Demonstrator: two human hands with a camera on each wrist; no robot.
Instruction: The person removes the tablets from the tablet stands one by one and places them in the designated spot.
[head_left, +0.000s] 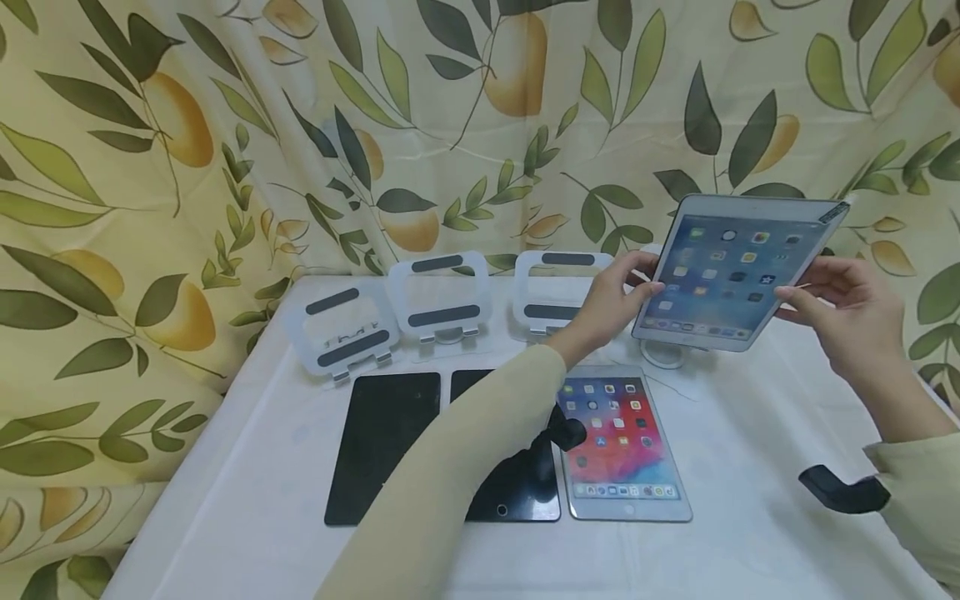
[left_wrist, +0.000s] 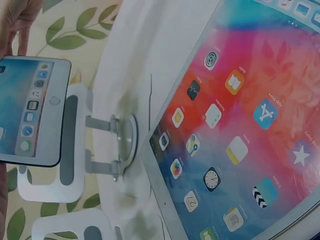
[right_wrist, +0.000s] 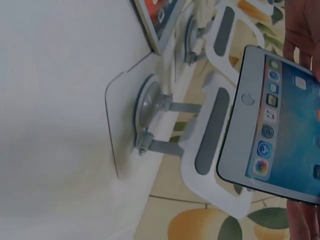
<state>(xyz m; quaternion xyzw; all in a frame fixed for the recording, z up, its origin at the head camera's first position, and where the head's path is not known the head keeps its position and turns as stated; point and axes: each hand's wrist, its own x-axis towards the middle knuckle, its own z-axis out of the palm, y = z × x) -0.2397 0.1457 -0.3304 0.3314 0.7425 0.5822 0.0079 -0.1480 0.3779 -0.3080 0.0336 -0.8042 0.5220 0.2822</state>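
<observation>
A white-framed tablet [head_left: 738, 275] with its home screen lit is held raised and tilted. My left hand [head_left: 611, 304] grips its left edge, thumb on the front. On the opposite side, my right hand [head_left: 858, 312] pinches the right edge between thumb and fingers. Directly behind the tablet is a white tablet stand [right_wrist: 202, 132] with a grey pad and a round base [head_left: 663, 357]. In the right wrist view the tablet's lower end overlaps the stand's plate; whether they touch I cannot tell.
Three more stands, a left one [head_left: 341, 329], a middle one [head_left: 438, 296] and another [head_left: 562, 287], line the table's back. Before them lie two dark tablets, the left [head_left: 390, 433] and the middle [head_left: 517, 487], and a lit tablet [head_left: 622, 442]. A patterned curtain [head_left: 480, 125] hangs behind.
</observation>
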